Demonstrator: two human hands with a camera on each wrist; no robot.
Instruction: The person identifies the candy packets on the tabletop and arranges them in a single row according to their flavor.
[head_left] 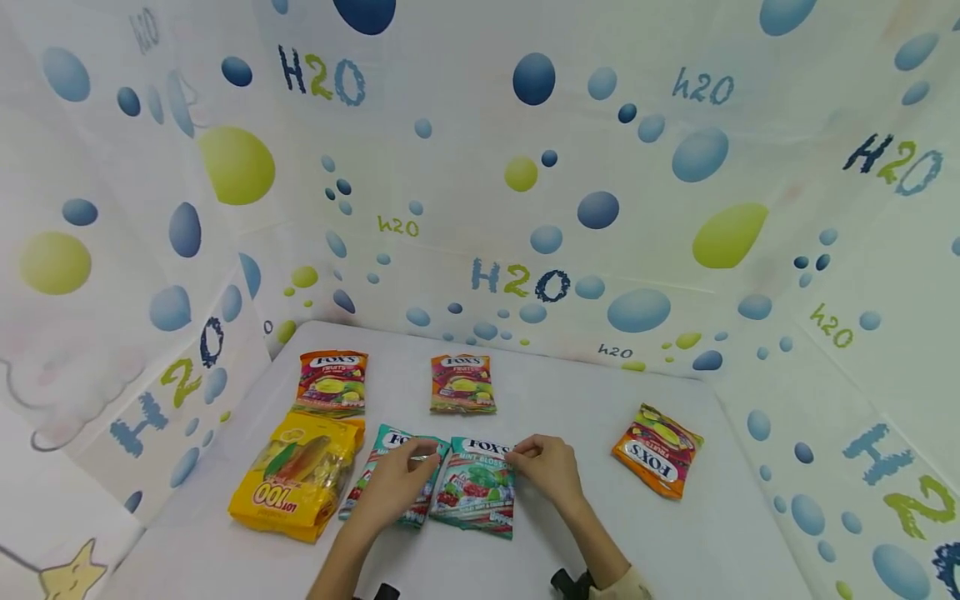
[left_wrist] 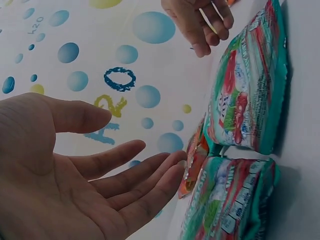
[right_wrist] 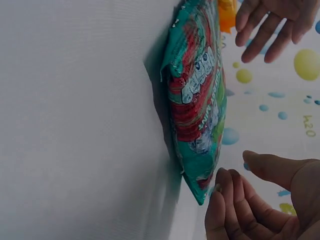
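Two green Fox's mint candy bags lie side by side on the white table. Over the left mint bag (head_left: 375,467) hovers my left hand (head_left: 405,482), its fingers loosely bent and nothing between thumb and fingers, as the left wrist view shows. My right hand (head_left: 551,472) is at the top right corner of the right mint bag (head_left: 476,492). In the right wrist view, that hand's thumb stands apart from its fingers, which are beside the tip of the green bag (right_wrist: 197,100); whether they touch it I cannot tell.
A yellow LOT 100 candy bag (head_left: 288,479) lies at left, against an orange Fox's fruits bag (head_left: 332,383) behind it. Another fruits bag (head_left: 462,385) lies at the back middle, and a third fruits bag (head_left: 658,452) lies turned at right. Patterned sheets (head_left: 450,167) enclose the table.
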